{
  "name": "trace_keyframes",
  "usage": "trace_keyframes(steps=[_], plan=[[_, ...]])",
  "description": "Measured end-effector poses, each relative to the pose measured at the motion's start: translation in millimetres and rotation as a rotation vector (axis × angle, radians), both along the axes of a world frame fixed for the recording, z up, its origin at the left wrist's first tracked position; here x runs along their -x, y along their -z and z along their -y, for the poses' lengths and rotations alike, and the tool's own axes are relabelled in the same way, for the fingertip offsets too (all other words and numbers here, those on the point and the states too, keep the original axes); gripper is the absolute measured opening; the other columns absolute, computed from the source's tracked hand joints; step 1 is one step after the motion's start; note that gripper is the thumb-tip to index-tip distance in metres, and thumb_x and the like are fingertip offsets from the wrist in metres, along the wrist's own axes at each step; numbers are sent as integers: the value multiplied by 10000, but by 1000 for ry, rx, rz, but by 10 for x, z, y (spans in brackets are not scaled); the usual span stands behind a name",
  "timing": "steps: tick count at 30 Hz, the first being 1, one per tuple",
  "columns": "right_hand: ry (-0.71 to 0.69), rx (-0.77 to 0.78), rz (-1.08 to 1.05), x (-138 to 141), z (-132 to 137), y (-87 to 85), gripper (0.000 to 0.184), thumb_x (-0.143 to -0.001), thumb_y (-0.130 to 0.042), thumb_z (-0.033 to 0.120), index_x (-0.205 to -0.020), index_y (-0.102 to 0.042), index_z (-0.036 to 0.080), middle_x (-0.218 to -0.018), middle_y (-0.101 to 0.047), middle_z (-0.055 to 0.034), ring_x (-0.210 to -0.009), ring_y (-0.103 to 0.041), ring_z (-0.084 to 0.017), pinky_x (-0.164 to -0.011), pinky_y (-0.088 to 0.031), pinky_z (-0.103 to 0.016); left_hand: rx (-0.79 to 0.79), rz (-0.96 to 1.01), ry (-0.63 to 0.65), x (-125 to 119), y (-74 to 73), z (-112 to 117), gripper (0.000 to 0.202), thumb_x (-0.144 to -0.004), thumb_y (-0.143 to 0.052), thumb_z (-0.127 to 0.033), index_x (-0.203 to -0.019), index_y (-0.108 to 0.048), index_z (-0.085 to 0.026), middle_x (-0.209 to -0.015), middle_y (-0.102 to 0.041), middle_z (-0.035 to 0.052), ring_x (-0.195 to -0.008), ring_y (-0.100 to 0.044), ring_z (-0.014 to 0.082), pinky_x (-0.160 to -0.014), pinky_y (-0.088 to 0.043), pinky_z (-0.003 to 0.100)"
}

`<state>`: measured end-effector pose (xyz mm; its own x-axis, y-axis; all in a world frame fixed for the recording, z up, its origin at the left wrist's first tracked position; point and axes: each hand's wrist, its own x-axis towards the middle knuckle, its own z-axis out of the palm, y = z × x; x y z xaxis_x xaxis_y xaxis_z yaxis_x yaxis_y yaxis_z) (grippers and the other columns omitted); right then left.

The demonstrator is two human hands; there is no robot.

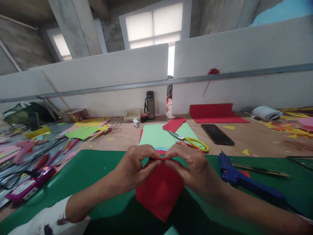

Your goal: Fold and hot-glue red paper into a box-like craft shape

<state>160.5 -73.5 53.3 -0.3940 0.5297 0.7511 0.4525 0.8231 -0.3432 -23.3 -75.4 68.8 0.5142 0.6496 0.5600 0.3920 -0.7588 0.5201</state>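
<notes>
A piece of red paper hangs from both hands over the green mat, its lower corner pointing toward me. Along its top edge, which looks folded or rolled, my left hand pinches with thumb and fingertips. Close beside it, my right hand pinches the same edge the same way. Just beyond the hands lie yellow-handled scissors on a stack of pale green paper, with another red sheet by their blades.
A blue glue gun and a craft knife lie at the right. Behind are a phone, a bottle and red paper. To the left are a pink glue gun, a purple device, pens and cables.
</notes>
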Motion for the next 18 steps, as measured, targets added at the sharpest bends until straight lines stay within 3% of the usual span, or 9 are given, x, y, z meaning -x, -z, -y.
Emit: trace_keyframes(steps=[3,8,15,18], plan=[[19,-20,13,-14,-5,-10,118,-804,-549,105,-739,-552,203,-655,-617,33,-611,-560,-121,-757,-415,-332,-109,64,-7,-3,48,-32,111,-794,-566,-95,-876,-614,-154,-773,-649,36,-707,-586,124,-646,-460,228],[43,-57,52,-18,-27,8,133,-820,-536,97,-718,-552,180,-633,-588,21,-598,-537,-123,-745,-406,-336,-382,52,-58,7,137,-96,60,-789,-604,-116,-806,-586,-172,-831,-592,42,-766,-540,140,-684,-451,272],[18,-21,29,-5,-19,57,138,-840,-511,96,-731,-554,170,-673,-591,-13,-618,-539,-128,-575,-415,-249,-430,28,-123,-37,204,-91,32,-796,-595,-133,-792,-612,-160,-753,-545,32,-703,-499,134,-623,-419,263],[-20,-2,12,-10,-13,60,138,-846,-500,85,-755,-568,163,-683,-599,-15,-620,-557,-118,-579,-427,-232,-418,26,-118,-53,208,-100,52,-797,-589,-119,-772,-616,-156,-733,-572,31,-686,-512,131,-625,-415,266]])
